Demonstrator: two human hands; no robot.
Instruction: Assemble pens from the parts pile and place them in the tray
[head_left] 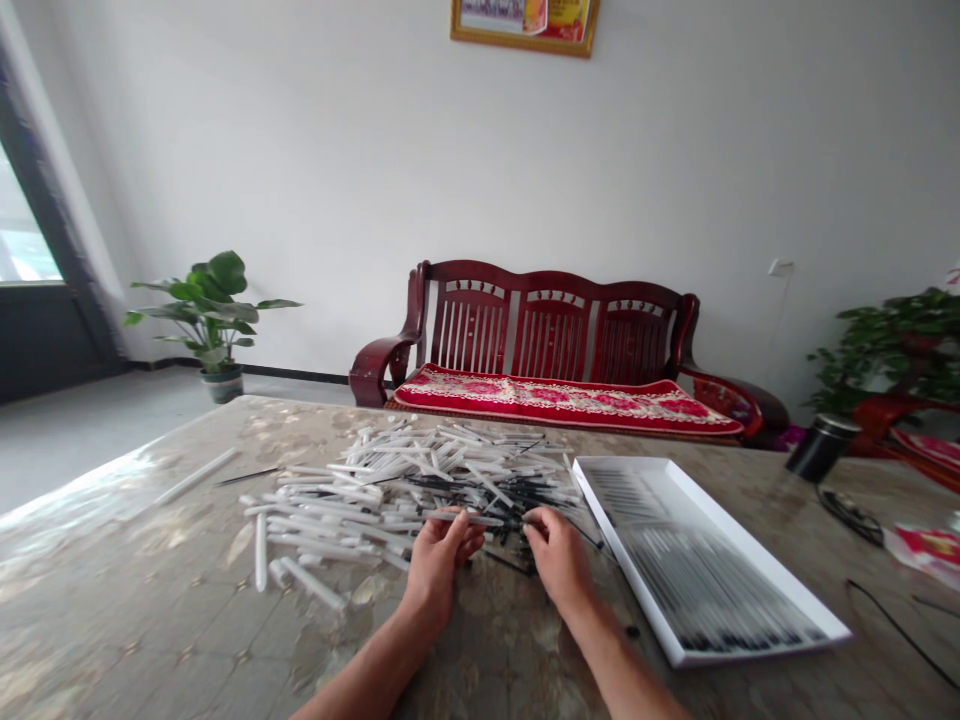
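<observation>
Close to the table's middle, my left hand (439, 560) pinches a translucent whitish pen barrel (484, 519) that points to the right. Just beyond the barrel's right end, the fingers of my right hand (555, 548) are pinched together. A small dark piece seems to be at their tips, too small to name. Under and behind both hands spreads a heap of white pen barrels (330, 520), mixed with thin black pen parts (510, 490). To the right lies a shallow white box (765, 545) with rows of clear, dark-tipped pens (697, 580) inside.
The patterned table (187, 600) carries a black cylindrical container (823, 447), dark cables (851, 515) and a red-and-white packet (930, 550) at the right. Behind it stands a dark red wooden bench (551, 330). A potted plant (217, 310) is on the floor at left.
</observation>
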